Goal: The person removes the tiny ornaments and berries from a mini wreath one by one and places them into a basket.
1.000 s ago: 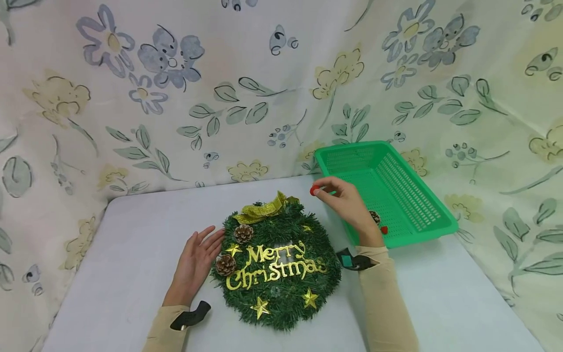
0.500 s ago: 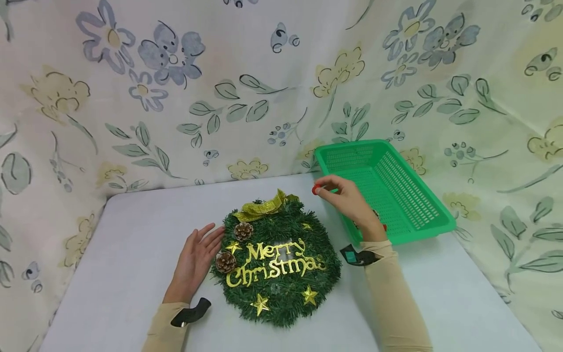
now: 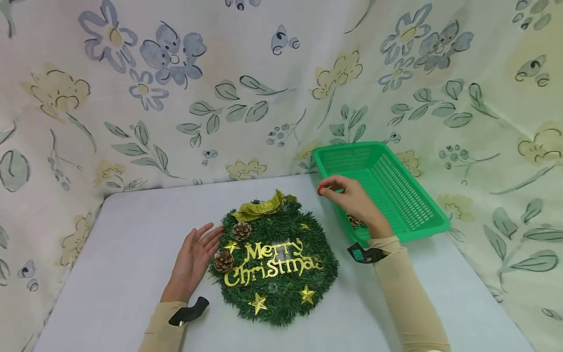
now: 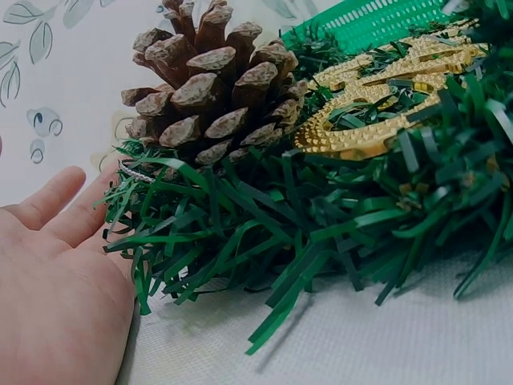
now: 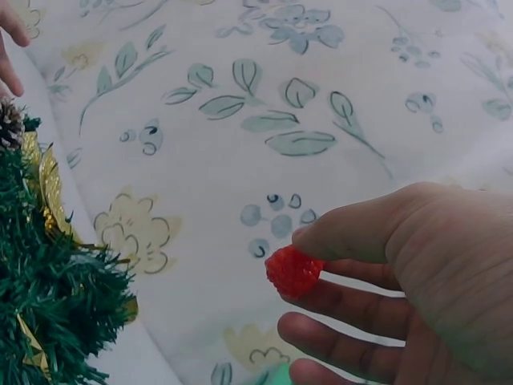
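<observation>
A green Christmas wreath (image 3: 281,305) lies flat on the table, bearing gold "Merry Christmas" lettering (image 3: 272,266), gold stars, a gold ribbon bow (image 3: 259,209) and two pine cones on its left side. My left hand (image 3: 193,261) rests palm up against the wreath's left edge, fingers extended and just touching the greenery near a pine cone (image 4: 212,96). Between thumb and fingertips my right hand (image 3: 352,198) pinches a small red berry-like ornament (image 5: 294,271). That hand is raised over the near left side of the green basket, up and to the right of the wreath.
The green plastic basket (image 3: 402,188) stands at the back right, with pine cones (image 3: 355,221) inside, partly hidden by the right wrist. A white cloth covers the table (image 3: 140,234). Floral fabric (image 3: 246,127) hangs behind it.
My right hand has shifted slightly right with the red ornament still pinched, its forearm swinging right. The left hand keeps its place by the wreath.
</observation>
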### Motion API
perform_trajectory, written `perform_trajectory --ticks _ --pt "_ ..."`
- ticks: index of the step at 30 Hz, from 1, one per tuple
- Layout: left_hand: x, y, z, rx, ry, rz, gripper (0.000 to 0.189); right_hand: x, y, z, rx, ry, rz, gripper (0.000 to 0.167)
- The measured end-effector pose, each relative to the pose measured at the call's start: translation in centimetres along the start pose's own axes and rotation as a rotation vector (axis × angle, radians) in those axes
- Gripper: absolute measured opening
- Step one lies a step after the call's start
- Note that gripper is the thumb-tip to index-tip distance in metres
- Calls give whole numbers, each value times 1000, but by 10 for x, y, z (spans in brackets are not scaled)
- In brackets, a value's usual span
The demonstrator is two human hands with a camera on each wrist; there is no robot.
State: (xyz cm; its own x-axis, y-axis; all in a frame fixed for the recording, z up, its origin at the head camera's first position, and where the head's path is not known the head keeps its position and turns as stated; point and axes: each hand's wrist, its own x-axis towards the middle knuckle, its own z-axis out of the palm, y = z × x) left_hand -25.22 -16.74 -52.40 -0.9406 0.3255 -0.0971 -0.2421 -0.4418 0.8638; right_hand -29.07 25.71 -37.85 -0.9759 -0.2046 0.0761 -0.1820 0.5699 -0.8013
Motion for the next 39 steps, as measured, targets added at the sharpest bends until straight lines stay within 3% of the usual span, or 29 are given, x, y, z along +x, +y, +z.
perform_trajectory --ticks 23,39 --pt "-1 2 0 8 -10 6 72 2 15 -28 -95 11 25 30" --pt "-3 1 0 -8 -24 17 71 -2 21 -40 -138 17 104 37"
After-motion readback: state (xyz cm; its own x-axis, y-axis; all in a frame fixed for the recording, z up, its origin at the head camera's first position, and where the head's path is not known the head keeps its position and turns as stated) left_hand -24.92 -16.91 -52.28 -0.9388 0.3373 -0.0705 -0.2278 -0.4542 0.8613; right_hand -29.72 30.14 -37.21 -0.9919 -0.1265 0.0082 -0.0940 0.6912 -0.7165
